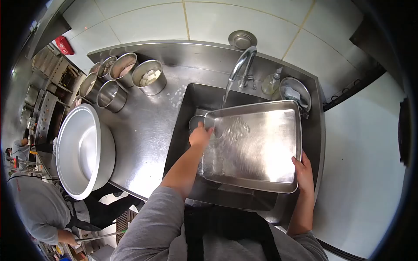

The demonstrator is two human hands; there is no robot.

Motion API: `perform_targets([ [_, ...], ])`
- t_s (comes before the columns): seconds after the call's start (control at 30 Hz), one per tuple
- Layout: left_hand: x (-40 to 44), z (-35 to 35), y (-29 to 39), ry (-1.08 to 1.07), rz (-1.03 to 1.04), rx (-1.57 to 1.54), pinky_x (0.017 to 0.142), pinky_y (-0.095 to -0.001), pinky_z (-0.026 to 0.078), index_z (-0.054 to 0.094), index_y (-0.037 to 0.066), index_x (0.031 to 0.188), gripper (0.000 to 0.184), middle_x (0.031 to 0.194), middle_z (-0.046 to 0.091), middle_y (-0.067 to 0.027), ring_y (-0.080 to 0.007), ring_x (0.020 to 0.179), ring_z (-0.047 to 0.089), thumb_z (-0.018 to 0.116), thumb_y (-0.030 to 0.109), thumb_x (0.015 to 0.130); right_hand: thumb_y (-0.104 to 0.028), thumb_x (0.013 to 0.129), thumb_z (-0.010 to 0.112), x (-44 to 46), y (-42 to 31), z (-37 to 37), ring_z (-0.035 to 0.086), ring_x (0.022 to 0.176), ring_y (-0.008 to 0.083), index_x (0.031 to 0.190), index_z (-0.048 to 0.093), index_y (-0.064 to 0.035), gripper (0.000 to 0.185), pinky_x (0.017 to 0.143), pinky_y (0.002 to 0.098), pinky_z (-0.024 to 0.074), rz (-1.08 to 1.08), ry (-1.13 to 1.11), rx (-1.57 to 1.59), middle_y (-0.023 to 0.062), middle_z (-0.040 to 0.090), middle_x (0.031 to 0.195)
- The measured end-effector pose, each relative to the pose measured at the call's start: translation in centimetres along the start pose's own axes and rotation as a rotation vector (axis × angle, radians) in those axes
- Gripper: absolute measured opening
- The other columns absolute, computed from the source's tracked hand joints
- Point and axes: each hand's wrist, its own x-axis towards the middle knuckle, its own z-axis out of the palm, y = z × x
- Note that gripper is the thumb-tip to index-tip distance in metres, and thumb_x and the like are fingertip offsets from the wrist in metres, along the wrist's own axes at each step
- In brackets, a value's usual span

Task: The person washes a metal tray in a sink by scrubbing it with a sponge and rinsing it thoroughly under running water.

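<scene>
My left hand [200, 135], right hand [303, 174] grip opposite rims of metal tray [265, 143] over sink [177, 145]. Hazards: wet rim may slip from grasp; tilt may spill water [238, 129]; stream [224, 98] from faucet [238, 66] may splash.

Left hand [200, 135]: bare, forearm bare too. Further up that arm, left sleeve [151, 219] in plain heathered grey, hem around the elbow, cloth creased. Right hand [303, 173]: bare; right sleeve [308, 246] the same grey, well up the arm from it. Between the arms, grey shirt [233, 249]. Over it, matte black apron bib [228, 222], two wide black straps [194, 247], one on each side.
</scene>
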Motion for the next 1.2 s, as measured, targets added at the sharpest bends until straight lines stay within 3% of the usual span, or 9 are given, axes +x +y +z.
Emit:
perform_targets([
  [0.1, 2.0, -1.8, 0.4, 0.116, 0.053, -0.002, 0.080, -0.0459, 0.050, 0.051, 0.010, 0.121, 0.055, 0.102, 0.066, -0.0159, -0.0351, 0.097, 0.064, 0.066, 0.044, 0.082, -0.008, 0.090, 0.052, -0.3, -0.6, -0.1, 0.052, 0.115, 0.0179, 0.138, 0.040, 0.0047, 0.051, 0.100, 0.0288, 0.0369, 0.155, -0.067, 0.011, 0.0137, 0.055, 0.127],
  [0.17, 3.3, -2.7, 0.7, 0.118, 0.352, 0.101, 0.081, -0.0444, 0.050, 0.057, 0.011, 0.117, 0.051, 0.105, 0.066, -0.0123, -0.0330, 0.098, 0.063, 0.068, 0.045, 0.080, -0.008, 0.090, 0.053, -0.6, -0.7, 0.2, 0.051, 0.115, 0.0178, 0.137, 0.041, 0.0044, 0.050, 0.100, 0.0289, 0.0367, 0.160, -0.069, 0.017, 0.0132, 0.055, 0.127],
  [0.23, 4.6, -2.9, 1.4, 0.048, 0.411, 0.108, 0.082, -0.0428, 0.049, 0.063, 0.012, 0.110, 0.048, 0.105, 0.067, -0.0105, -0.0319, 0.099, 0.063, 0.069, 0.047, 0.078, -0.007, 0.090, 0.053, -0.7, -0.9, 0.3, 0.051, 0.115, 0.0177, 0.137, 0.041, 0.0041, 0.050, 0.100, 0.0290, 0.0364, 0.168, -0.069, 0.021, 0.0127, 0.055, 0.127],
  [0.4, 4.7, -5.2, 8.1, -0.059, 0.680, 0.031, 0.079, -0.0409, 0.049, 0.069, 0.011, 0.097, 0.045, 0.093, 0.068, -0.0140, -0.0338, 0.093, 0.063, 0.070, 0.051, 0.075, -0.005, 0.089, 0.055, -1.2, -2.4, 1.4, 0.048, 0.119, 0.0176, 0.138, 0.040, 0.0040, 0.052, 0.104, 0.0302, 0.0322, -0.056, -0.011, -0.043, 0.0116, 0.054, 0.130],
  [0.63, 7.8, -8.6, 9.8, -0.166, 0.600, -0.010, 0.077, -0.0402, 0.050, 0.071, 0.013, 0.095, 0.037, 0.089, 0.069, -0.0109, -0.0312, 0.087, 0.064, 0.070, 0.046, 0.078, 0.001, 0.088, 0.054, -3.2, -5.7, 2.1, 0.038, 0.132, 0.0195, 0.142, 0.032, 0.0056, 0.058, 0.110, 0.0307, 0.0235, -0.276, 0.078, -0.062, 0.0144, 0.040, 0.144],
  [0.7, 6.7, -8.9, 11.9, -0.071, 0.564, 0.196, 0.077, -0.0406, 0.050, 0.071, 0.015, 0.097, 0.032, 0.090, 0.069, -0.0091, -0.0306, 0.087, 0.064, 0.067, 0.043, 0.082, 0.002, 0.088, 0.052, -3.6, -5.6, 1.9, 0.038, 0.132, 0.0193, 0.143, 0.031, 0.0056, 0.059, 0.110, 0.0309, 0.0239, -0.379, 0.117, -0.156, 0.0147, 0.040, 0.144],
  [0.8, 6.1, -9.1, 13.3, 0.089, 0.950, 0.035, 0.076, -0.0433, 0.049, 0.070, 0.011, 0.098, 0.033, 0.090, 0.068, -0.0134, -0.0332, 0.086, 0.063, 0.062, 0.041, 0.086, 0.004, 0.088, 0.051, -4.2, -6.0, 2.1, 0.038, 0.132, 0.0205, 0.143, 0.031, 0.0057, 0.058, 0.110, 0.0319, 0.0246, -0.364, 0.179, -0.116, 0.0157, 0.040, 0.144],
  [0.93, 6.6, -9.6, 12.9, 0.001, 0.755, -0.038, 0.075, -0.0409, 0.050, 0.068, 0.010, 0.100, 0.031, 0.089, 0.067, -0.0152, -0.0331, 0.084, 0.063, 0.064, 0.038, 0.086, 0.003, 0.089, 0.051, -5.0, -5.8, 2.3, 0.040, 0.131, 0.0214, 0.142, 0.032, 0.0061, 0.057, 0.109, 0.0323, 0.0265, -0.420, 0.220, -0.148, 0.0165, 0.041, 0.143],
  [1.2, 7.2, -4.1, 7.1, 0.223, 0.499, -0.781, 0.077, -0.0317, 0.048, 0.064, 0.003, 0.106, 0.031, 0.096, 0.070, -0.0117, -0.0211, 0.085, 0.065, 0.065, 0.029, 0.089, 0.001, 0.089, 0.055, -6.4, -3.4, 2.4, 0.046, 0.125, 0.0221, 0.140, 0.034, 0.0075, 0.055, 0.106, 0.0328, 0.0325, -0.491, 0.262, -0.162, 0.0165, 0.044, 0.141],
])
